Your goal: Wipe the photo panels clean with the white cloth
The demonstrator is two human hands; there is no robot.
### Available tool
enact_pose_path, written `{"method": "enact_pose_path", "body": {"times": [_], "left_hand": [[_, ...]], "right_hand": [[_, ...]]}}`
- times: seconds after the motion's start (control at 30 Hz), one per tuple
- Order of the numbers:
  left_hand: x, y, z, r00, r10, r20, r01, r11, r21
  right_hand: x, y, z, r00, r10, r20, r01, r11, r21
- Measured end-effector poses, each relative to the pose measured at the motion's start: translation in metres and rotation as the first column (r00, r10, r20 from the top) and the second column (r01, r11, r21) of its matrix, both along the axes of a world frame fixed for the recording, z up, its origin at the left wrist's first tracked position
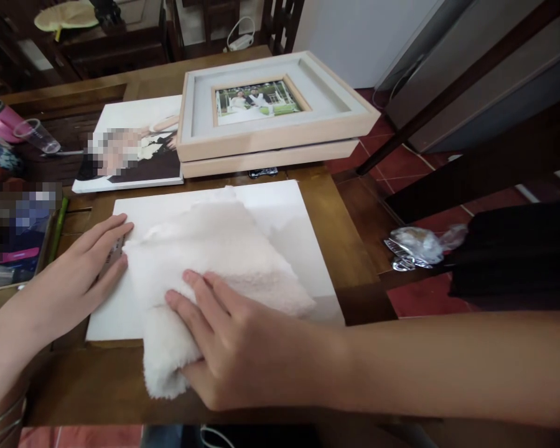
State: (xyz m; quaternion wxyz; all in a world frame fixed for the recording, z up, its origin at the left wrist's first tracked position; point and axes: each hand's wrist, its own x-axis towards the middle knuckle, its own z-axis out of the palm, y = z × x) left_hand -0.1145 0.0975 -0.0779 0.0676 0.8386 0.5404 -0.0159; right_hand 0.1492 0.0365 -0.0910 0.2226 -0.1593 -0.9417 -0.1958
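A fluffy white cloth (214, 242) lies spread over a flat white panel (287, 214) on the wooden table. My right hand (238, 339) grips the cloth near its front edge, fingers pressing it down and thumb tucked at the fold. Part of the cloth hangs past the panel's front edge. My left hand (91, 261) rests with fingers stretched on the panel's left side, beside the cloth. Some small dark print shows on the panel beneath its fingers. The cloth covers most of the panel's middle.
Stacked light-wood frames (280, 140) with a photo stand behind the panel, beside a photo panel (140, 146). A pink mug (4, 118), a clear plastic cup (37, 137) and a box of small items (16, 242) are at left. Crumpled clear plastic (417, 246) lies right of the table (88, 379).
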Motion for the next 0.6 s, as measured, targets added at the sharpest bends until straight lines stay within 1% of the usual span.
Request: {"method": "enact_pose_path", "body": {"times": [0.1, 0.2, 0.3, 0.4, 0.5, 0.57, 0.6], "left_hand": [[0.001, 0.000, 0.000, 1.000, 0.002, -0.005, -0.002, 1.000, -0.005], [0.000, 0.000, 0.000, 1.000, -0.001, -0.004, 0.001, 1.000, -0.008], [0.000, 0.000, 0.000, 1.000, 0.015, -0.002, -0.015, 1.000, -0.025], [0.003, -0.001, 0.001, 0.999, 0.034, -0.007, -0.034, 0.999, -0.039], [0.005, -0.001, 0.002, 0.999, 0.049, -0.006, -0.049, 0.998, -0.042], [0.005, -0.001, 0.002, 0.999, 0.048, -0.001, -0.048, 0.998, -0.042], [0.005, -0.001, 0.002, 0.999, 0.040, 0.001, -0.040, 0.998, -0.041]], "right_hand": [[0.000, -0.007, -0.001, 1.000, -0.014, 0.009, 0.014, 1.000, 0.016], [0.001, -0.007, -0.001, 1.000, 0.013, 0.009, -0.013, 1.000, 0.004], [0.003, 0.007, -0.001, 0.999, 0.026, -0.037, -0.029, 0.996, -0.088], [0.004, 0.027, -0.002, 0.997, -0.005, -0.077, -0.008, 0.986, -0.169], [0.003, 0.031, -0.002, 0.996, -0.078, -0.042, 0.071, 0.988, -0.138], [0.002, 0.019, -0.001, 0.992, -0.122, 0.006, 0.122, 0.989, -0.083], [0.002, 0.010, 0.000, 0.992, -0.119, 0.039, 0.121, 0.991, -0.055]]}}
